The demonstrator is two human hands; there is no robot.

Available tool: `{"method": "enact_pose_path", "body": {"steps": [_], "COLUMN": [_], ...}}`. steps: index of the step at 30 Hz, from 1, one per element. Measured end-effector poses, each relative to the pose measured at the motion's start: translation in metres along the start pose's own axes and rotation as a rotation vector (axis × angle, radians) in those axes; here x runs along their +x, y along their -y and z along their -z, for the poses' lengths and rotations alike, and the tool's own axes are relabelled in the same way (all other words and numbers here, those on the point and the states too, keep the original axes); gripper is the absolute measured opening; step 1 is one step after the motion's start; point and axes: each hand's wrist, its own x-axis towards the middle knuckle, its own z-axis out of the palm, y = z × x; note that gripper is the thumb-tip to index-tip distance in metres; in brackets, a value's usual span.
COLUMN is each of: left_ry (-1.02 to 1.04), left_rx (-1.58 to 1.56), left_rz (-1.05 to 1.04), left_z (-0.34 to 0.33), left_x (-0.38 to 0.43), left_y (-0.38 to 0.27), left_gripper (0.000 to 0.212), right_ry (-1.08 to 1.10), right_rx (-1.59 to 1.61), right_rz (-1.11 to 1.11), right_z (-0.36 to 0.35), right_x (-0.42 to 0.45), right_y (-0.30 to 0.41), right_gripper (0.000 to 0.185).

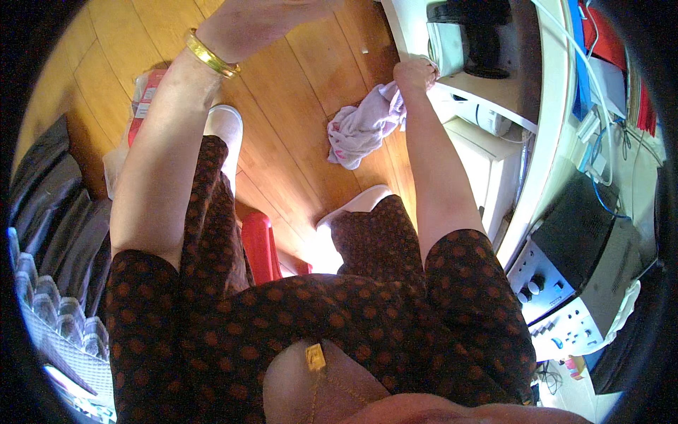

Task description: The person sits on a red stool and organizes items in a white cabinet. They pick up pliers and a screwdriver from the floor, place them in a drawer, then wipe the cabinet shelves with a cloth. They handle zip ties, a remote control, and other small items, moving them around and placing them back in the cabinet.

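My right hand (pixel 416 75) grips a crumpled pale lilac cloth (pixel 365 124) with pink marks. The cloth hangs down over the wooden floor, while the hand is up against the edge of a white cabinet shelf (pixel 479 103). Near the top of the view is my left hand (pixel 259 24), blurred and partly cut off by the frame, with a gold bangle (pixel 209 54) at the wrist. Its fingers are hard to make out, and I see nothing in it. Inside the shelf, near my right hand, are a pale box-like item (pixel 446 49) and a black object (pixel 484 40).
Part of a red stool (pixel 259 246) shows between my legs. A red and clear plastic package (pixel 147 98) lies on the floor beyond my left arm. Dark draped fabric (pixel 58 212) borders the left. Silver audio units (pixel 551 289) and loose cables (pixel 601 164) sit at right.
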Motion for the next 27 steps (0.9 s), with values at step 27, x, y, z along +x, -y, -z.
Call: {"method": "enact_pose_path", "body": {"steps": [27], "left_ry": [0.035], "left_rx": [0.171], "left_rz": [-0.007], "left_z": [0.025], "left_x": [0.007], "left_y": [-0.011], "left_gripper": [0.048], "right_ry": [-0.068], "right_rx": [-0.085], "right_rz": [0.576], "right_z": [0.012], "right_x": [0.114], "right_y": [0.091], "right_gripper": [0.085]}}
